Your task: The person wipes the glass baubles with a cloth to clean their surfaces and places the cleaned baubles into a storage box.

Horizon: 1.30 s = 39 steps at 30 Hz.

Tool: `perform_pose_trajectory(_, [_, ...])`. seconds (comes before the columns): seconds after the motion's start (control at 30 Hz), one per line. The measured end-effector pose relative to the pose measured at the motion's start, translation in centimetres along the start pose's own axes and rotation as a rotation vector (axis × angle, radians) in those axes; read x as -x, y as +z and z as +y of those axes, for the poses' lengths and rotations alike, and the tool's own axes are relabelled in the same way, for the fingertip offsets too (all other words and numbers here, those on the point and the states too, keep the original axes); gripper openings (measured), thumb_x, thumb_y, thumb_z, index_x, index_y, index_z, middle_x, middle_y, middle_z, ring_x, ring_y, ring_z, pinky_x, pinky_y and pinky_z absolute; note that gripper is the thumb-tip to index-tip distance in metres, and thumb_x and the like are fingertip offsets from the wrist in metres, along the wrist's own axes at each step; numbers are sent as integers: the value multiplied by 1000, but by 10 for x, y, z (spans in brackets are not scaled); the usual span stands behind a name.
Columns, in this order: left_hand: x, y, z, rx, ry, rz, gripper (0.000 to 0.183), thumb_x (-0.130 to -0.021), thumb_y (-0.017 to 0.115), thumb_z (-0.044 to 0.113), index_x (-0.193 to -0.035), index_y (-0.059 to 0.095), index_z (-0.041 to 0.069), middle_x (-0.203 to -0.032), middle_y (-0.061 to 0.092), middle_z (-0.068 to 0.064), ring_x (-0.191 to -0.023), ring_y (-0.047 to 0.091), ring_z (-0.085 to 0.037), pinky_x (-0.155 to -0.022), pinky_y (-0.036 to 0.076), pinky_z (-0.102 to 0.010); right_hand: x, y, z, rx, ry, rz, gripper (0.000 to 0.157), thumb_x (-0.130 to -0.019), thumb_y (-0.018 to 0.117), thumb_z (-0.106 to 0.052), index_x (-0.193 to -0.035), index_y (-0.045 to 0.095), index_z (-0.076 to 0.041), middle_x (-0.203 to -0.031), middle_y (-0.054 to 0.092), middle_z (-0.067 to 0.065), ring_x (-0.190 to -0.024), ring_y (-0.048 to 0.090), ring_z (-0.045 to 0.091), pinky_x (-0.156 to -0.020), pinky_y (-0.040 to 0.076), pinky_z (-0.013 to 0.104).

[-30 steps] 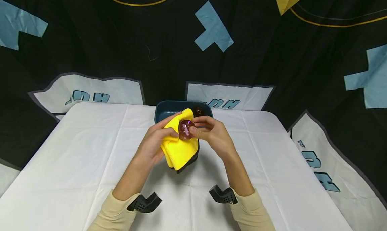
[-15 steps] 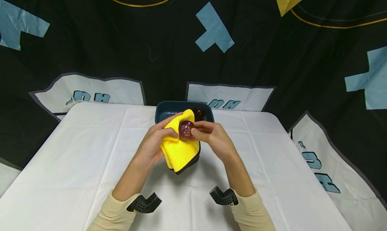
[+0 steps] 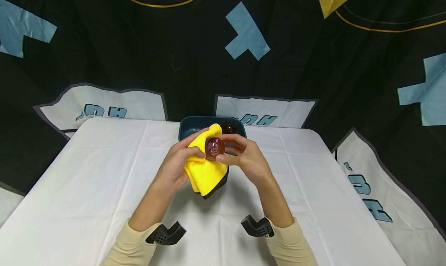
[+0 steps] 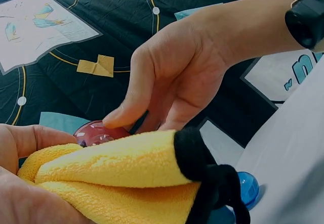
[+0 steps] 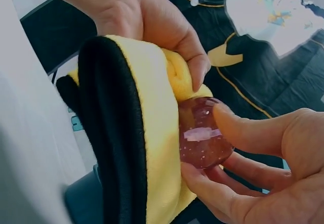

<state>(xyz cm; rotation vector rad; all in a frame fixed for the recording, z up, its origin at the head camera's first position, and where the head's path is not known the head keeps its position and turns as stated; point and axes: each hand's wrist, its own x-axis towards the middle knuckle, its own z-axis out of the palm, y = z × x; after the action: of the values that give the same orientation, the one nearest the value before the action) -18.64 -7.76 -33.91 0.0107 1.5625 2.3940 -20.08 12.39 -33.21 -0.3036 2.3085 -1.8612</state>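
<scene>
A clear purplish-pink ball [image 3: 214, 148] lies against a folded yellow cloth [image 3: 208, 177] with a black back, above the table. My left hand [image 3: 175, 163] grips the cloth, its thumb on the yellow side by the ball's left edge. From the other side my right hand [image 3: 249, 159] holds the ball between thumb and fingers. In the right wrist view the right thumb touches the ball [image 5: 202, 135] near its top, with a finger below. The cloth [image 4: 116, 163] hides the ball's lower part in the left wrist view.
Behind the hands a dark teal bin [image 3: 195, 122] stands at the table's far edge. A dark brownish ball [image 3: 229, 129] sits at its right end. Beyond the cloth, a blue ball [image 4: 248, 189] shows in the left wrist view. A white cloth covers the table [image 3: 104, 173].
The right thumb has slid down along the ball, and its fingers are spread wider apart. Ball and cloth have shifted slightly up and left. The left hand keeps its grip.
</scene>
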Motion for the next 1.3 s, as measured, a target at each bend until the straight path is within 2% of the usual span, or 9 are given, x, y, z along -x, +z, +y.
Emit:
perform_pose_trajectory(0.17, [1, 0, 1, -9, -8, -10, 66, -87, 54, -2, -149, 52, 22, -151, 40, -5, -128, 47, -30, -95, 54, -31, -2, -1, 2, 28, 57, -17, 38, -91, 73, -21, -128, 68, -11, -123, 71, 9, -109, 69, 24, -101, 53, 41])
perform_pose_trajectory(0.27, [0, 0, 1, -14, -5, -12, 66, -87, 54, -2, -148, 53, 22, -152, 40, -5, -129, 46, -29, -95, 54, -30, -2, -2, 1, 57, 76, -39, 39, -96, 67, -27, -130, 68, -9, -121, 72, 12, -105, 70, 24, -104, 50, 44])
perform_pose_trajectory(0.4, [-1, -1, 0, -6, 5, -18, 67, -86, 54, -3, -149, 52, 22, -152, 39, -5, -129, 46, -30, -95, 54, -30, -1, 2, -1, 65, 40, -1, 41, -96, 69, -26, -134, 65, -12, -126, 69, 10, -108, 69, 24, -104, 51, 43])
perform_pose_trajectory(0.57, [-1, -2, -1, -3, 8, -4, 68, -86, 54, -3, -149, 51, 22, -153, 39, -4, -130, 48, -30, -98, 54, -31, 1, 5, -3, 9, -12, 40, 38, -92, 74, -20, -129, 67, -15, -128, 67, 8, -115, 67, 25, -101, 54, 40])
perform_pose_trajectory(0.7, [-1, -2, -1, -4, 13, 9, 67, -87, 55, -3, -149, 52, 22, -153, 40, -4, -130, 48, -29, -99, 54, -31, 2, 3, -4, 28, -11, 7, 45, -87, 78, -15, -131, 66, -17, -132, 65, 4, -121, 64, 25, -99, 55, 39])
perform_pose_trajectory(0.8, [-1, -1, 0, -5, 10, 4, 67, -87, 55, -3, -149, 52, 21, -153, 40, -4, -129, 48, -30, -98, 54, -31, 1, 2, -3, 53, 7, 4, 49, -85, 80, -13, -132, 65, -16, -132, 65, 5, -117, 65, 25, -97, 56, 39])
perform_pose_trajectory(0.97, [1, 0, 0, -15, 1, 14, 67, -85, 56, -2, -148, 53, 22, -151, 40, -4, -128, 46, -30, -94, 54, -30, -2, -2, 1, 59, 64, -54, 41, -95, 69, -27, -131, 67, -10, -121, 71, 11, -103, 70, 25, -97, 56, 38])
perform_pose_trajectory(1.07, [1, 1, 2, -17, 8, 19, 66, -85, 57, -1, -147, 54, 22, -151, 40, -3, -129, 45, -29, -93, 54, -30, -3, -2, 1, 67, 72, -83, 42, -99, 63, -31, -134, 65, -9, -121, 71, 13, -102, 70, 25, -100, 54, 40])
perform_pose_trajectory(1.3, [0, -1, 1, 1, 7, 0, 67, -86, 56, -3, -148, 53, 21, -152, 39, -4, -128, 47, -30, -95, 54, -30, 0, 4, -1, 40, -49, 53, 39, -93, 72, -21, -132, 65, -16, -129, 66, 9, -115, 67, 25, -101, 54, 41])
